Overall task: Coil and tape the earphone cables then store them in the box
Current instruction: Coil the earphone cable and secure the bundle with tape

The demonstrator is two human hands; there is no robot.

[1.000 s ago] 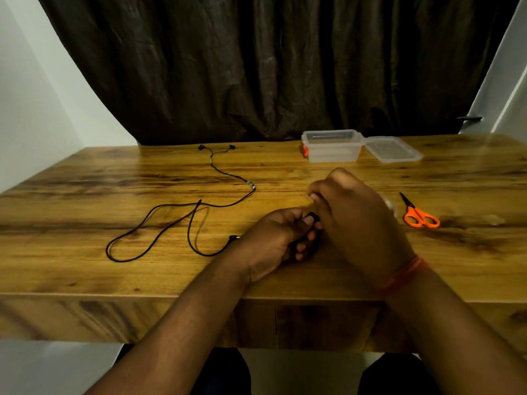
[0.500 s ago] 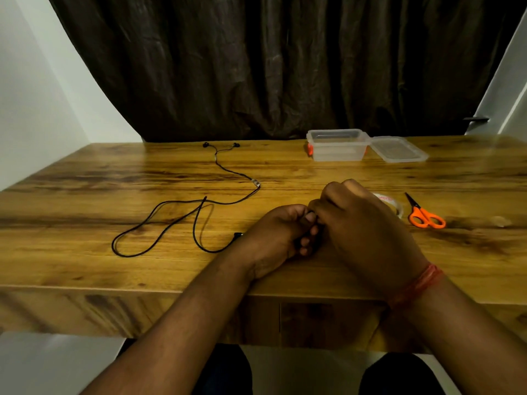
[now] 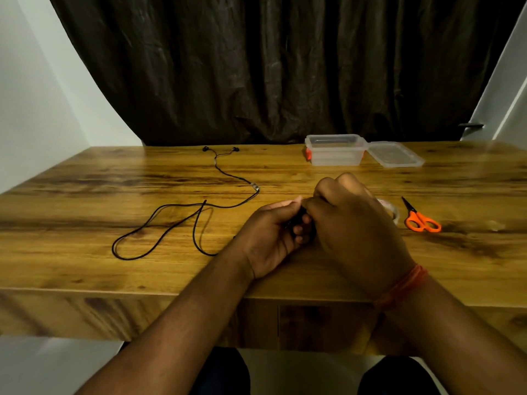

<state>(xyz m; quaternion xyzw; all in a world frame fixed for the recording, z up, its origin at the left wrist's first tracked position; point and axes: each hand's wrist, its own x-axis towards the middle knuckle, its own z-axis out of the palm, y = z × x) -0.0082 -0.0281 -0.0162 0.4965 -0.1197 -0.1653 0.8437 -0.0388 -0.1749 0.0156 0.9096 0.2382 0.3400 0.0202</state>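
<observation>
on a wooden table [image 3: 85, 195], the left hand [image 3: 268, 238] curls around a small dark bundle of black earphone cable [image 3: 298, 220], and the right hand [image 3: 350, 223] pinches it from the other side. a second, loose black earphone cable [image 3: 171, 220] lies left of the hands; the clear plastic box [image 3: 336, 151], lid off, sits beyond them.

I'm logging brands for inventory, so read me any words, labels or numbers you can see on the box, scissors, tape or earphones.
None can be read.
Tape roll: faint reddish marks, too blurred to read.
Clear box, its lid, orange scissors, earphone cable: no print visible.
</observation>
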